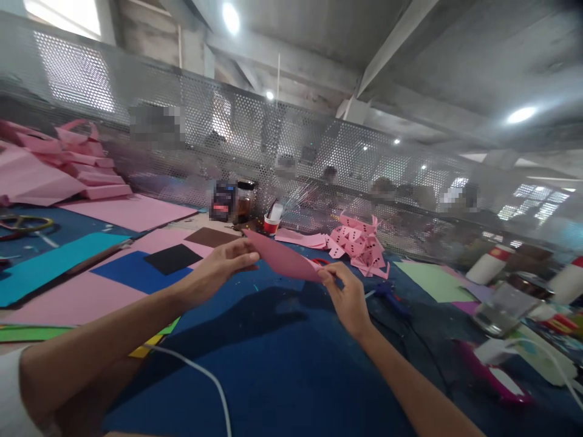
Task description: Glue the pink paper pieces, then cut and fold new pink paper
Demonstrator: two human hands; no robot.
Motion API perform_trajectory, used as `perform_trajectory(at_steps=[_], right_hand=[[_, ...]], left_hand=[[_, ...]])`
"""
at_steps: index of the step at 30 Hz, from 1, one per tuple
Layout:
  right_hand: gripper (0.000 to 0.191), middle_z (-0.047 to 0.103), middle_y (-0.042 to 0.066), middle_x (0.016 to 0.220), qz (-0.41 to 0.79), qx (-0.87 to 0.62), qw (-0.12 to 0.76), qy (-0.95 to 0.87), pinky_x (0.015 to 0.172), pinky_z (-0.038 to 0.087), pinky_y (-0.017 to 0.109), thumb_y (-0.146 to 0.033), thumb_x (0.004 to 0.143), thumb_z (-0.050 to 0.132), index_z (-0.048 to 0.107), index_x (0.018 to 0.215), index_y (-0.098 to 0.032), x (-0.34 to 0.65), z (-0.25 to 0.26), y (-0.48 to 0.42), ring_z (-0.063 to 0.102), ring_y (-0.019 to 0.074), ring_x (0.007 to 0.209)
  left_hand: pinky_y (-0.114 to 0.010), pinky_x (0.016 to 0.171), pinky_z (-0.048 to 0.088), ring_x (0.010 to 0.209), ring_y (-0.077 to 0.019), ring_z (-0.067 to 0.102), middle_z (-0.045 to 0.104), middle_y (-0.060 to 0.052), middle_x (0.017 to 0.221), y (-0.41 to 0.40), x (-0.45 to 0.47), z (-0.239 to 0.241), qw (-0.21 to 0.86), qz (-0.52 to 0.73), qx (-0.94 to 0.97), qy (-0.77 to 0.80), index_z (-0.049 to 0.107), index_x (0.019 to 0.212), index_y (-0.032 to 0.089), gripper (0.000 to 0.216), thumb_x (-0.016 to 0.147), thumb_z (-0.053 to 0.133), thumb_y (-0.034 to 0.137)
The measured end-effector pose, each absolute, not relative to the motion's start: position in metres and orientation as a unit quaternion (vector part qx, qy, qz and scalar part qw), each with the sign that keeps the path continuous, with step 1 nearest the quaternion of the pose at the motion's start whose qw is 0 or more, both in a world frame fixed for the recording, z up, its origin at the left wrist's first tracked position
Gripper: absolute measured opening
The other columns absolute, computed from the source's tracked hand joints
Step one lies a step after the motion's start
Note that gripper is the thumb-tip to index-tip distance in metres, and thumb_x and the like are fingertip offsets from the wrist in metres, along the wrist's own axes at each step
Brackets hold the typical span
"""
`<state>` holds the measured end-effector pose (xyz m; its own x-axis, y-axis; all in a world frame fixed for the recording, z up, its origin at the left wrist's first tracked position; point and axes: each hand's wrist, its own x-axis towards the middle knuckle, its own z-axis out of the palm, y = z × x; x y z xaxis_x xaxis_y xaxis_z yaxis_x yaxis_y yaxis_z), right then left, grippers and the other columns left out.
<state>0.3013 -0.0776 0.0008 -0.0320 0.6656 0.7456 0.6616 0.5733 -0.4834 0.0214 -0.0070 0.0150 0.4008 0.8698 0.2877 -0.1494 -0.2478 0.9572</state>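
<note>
A sheet of pink paper (285,258) hangs above the blue table, slightly bowed and tilted down to the right. My left hand (232,258) pinches its left end between thumb and fingers. At the lower right corner my right hand (345,294) grips the sheet with thumb and fingertips. Behind the paper, close to my right hand, part of a red ring-shaped thing (321,262) shows; most of it is hidden. Beyond it lies a heap of cut pink paper pieces with dark dots (357,243).
Coloured sheets, among them a blue sheet (132,272) and a turquoise sheet (54,267), lie left. Scissors (27,224) rest far left. A blue glue gun (389,297), a glass jar (505,309) and a white cable (204,370) are around. A perforated metal screen (255,133) stands behind.
</note>
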Motion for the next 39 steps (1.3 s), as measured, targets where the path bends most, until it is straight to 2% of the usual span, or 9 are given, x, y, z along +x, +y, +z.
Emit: perform_trajectory(at_steps=[4,10,14,17,21,26,28,33,39], right_hand=[[0.021,0.065,0.004,0.089,0.008,-0.441,0.503,-0.743,0.079,0.049,0.031,-0.037,0.099,0.055,0.066,0.091,-0.021,0.295,0.000,-0.083,0.061,0.0180,0.083],[0.022,0.067,0.008,0.107,-0.024,-0.413,0.461,-0.785,0.093,0.047,0.040,-0.038,0.098,0.054,0.063,0.112,-0.023,0.290,0.005,-0.096,0.061,0.0236,0.104],[0.027,0.067,0.008,0.109,-0.081,-0.393,0.439,-0.804,0.094,0.046,0.043,-0.037,0.094,0.061,0.059,0.117,-0.024,0.288,0.009,-0.104,0.060,0.0249,0.105],[0.028,0.066,0.009,0.110,-0.102,-0.371,0.423,-0.820,0.093,0.045,0.045,-0.038,0.095,0.057,0.058,0.119,-0.024,0.286,0.011,-0.108,0.060,0.0264,0.106],[0.022,0.065,0.008,0.111,-0.078,-0.373,0.433,-0.817,0.095,0.045,0.045,-0.031,0.099,0.048,0.059,0.116,-0.025,0.284,0.016,-0.114,0.060,0.0254,0.108],[0.023,0.065,0.008,0.109,-0.091,-0.361,0.442,-0.816,0.092,0.046,0.045,-0.031,0.094,0.057,0.059,0.116,-0.025,0.282,0.018,-0.116,0.060,0.0259,0.106],[0.022,0.067,0.007,0.105,-0.117,-0.356,0.441,-0.816,0.091,0.046,0.044,-0.026,0.092,0.062,0.059,0.113,-0.025,0.280,0.017,-0.115,0.061,0.0249,0.102],[0.022,0.068,0.003,0.095,-0.167,-0.351,0.459,-0.799,0.089,0.046,0.042,-0.009,0.090,0.059,0.059,0.105,-0.026,0.275,0.015,-0.113,0.063,0.0202,0.091],[0.015,0.067,0.004,0.095,-0.155,-0.373,0.499,-0.767,0.086,0.047,0.041,-0.014,0.092,0.059,0.059,0.103,-0.025,0.279,0.020,-0.113,0.062,0.0212,0.092]], left_hand=[[-0.041,0.086,0.059,0.087,-0.0238,0.072,0.078,-0.007,0.093,-0.014,0.024,0.011,0.536,0.495,0.606,0.316,0.076,0.094,0.019,0.030,0.077,0.079,0.043],[-0.041,0.094,0.057,0.091,-0.0213,0.072,0.078,-0.005,0.096,-0.018,0.028,0.016,0.548,0.531,0.582,0.282,0.077,0.093,0.019,0.025,0.078,0.079,0.038],[-0.041,0.095,0.057,0.089,-0.0211,0.072,0.079,-0.004,0.093,-0.023,0.029,0.021,0.544,0.544,0.576,0.275,0.078,0.091,0.019,0.025,0.076,0.081,0.038],[-0.043,0.097,0.056,0.093,-0.0240,0.073,0.079,-0.006,0.094,-0.029,0.029,0.027,0.509,0.560,0.587,0.287,0.078,0.092,0.017,0.029,0.076,0.079,0.041],[-0.042,0.097,0.055,0.099,-0.0258,0.072,0.079,-0.007,0.099,-0.042,0.028,0.034,0.447,0.546,0.649,0.285,0.078,0.094,0.019,0.027,0.084,0.071,0.043],[-0.036,0.096,0.054,0.105,-0.0230,0.069,0.077,-0.003,0.107,-0.056,0.029,0.033,0.384,0.512,0.722,0.262,0.078,0.100,0.026,0.023,0.093,0.060,0.038],[-0.035,0.095,0.054,0.106,-0.0230,0.068,0.077,-0.003,0.109,-0.058,0.031,0.032,0.354,0.515,0.734,0.266,0.077,0.102,0.026,0.023,0.095,0.058,0.036],[-0.032,0.091,0.053,0.100,-0.0216,0.068,0.077,-0.003,0.102,-0.057,0.038,0.035,0.282,0.536,0.746,0.278,0.076,0.099,0.024,0.021,0.094,0.059,0.035],[-0.029,0.077,0.052,0.084,-0.0190,0.066,0.075,-0.003,0.091,-0.047,0.056,0.061,0.176,0.555,0.769,0.265,0.074,0.099,0.021,0.021,0.092,0.061,0.036]])
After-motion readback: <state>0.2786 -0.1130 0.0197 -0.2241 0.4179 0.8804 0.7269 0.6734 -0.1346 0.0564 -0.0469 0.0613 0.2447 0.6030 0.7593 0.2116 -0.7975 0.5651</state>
